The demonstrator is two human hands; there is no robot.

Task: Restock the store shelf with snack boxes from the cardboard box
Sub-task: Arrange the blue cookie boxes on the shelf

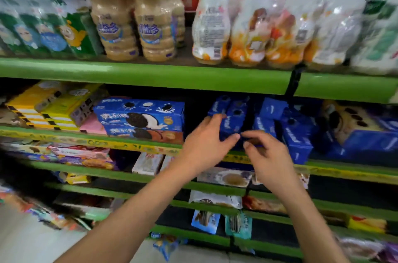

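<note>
A person's two bare arms reach forward to a green store shelf (150, 75), seen from a head camera; the picture is blurred by motion.

The left hand (206, 140) is on an upright blue snack box (231, 120) on the second shelf down, fingers spread over its left face and thumb stretched across its lower front. The right hand (265, 153) sits just beside it, fingers loosely curled with the thumb and forefinger tips near the box's lower edge. Whether it actually pinches the box cannot be told through the blur.

More blue boxes (295, 131) stand just to the right on the same shelf, some tilted. To the left, two flat blue cookie boxes (140, 120) lie stacked, with a dark gap between them and the held box.

The shelf above holds bottle packs (133, 24). Lower shelves carry assorted packets.

The cardboard box is not in view, so how much stock remains cannot be seen. Judging by the several blue boxes already standing and the gap left, restocking looks partly done, with this box being set into place.
</note>
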